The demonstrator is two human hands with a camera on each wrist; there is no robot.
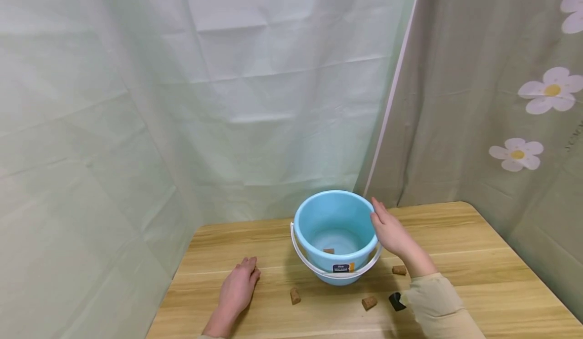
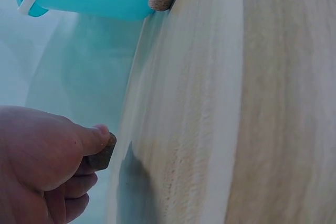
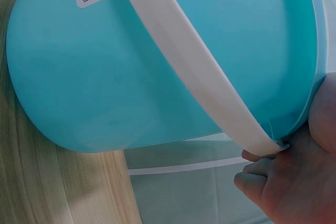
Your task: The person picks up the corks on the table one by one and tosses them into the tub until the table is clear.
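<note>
A light blue bucket (image 1: 319, 258) with a white handle (image 1: 299, 254) stands upright on the wooden table. My right hand (image 1: 393, 234) grips its rim on the right side, and in the right wrist view the fingers (image 3: 252, 182) lie beside the handle's joint. My left hand (image 1: 238, 286) is low over the table, left of the bucket. Between its thumb and fingers it pinches a cork (image 2: 102, 153), seen in the left wrist view; the head view hides this cork. Inside the bucket, one cork (image 1: 329, 251) lies on the bottom.
Three loose corks lie on the table (image 1: 273, 324): a cork (image 1: 295, 296) in front of the bucket at left, a second cork (image 1: 369, 303) at right and a third cork (image 1: 399, 269) near the right wrist. A small black piece (image 1: 397, 301) is beside the right sleeve. Curtains hang behind.
</note>
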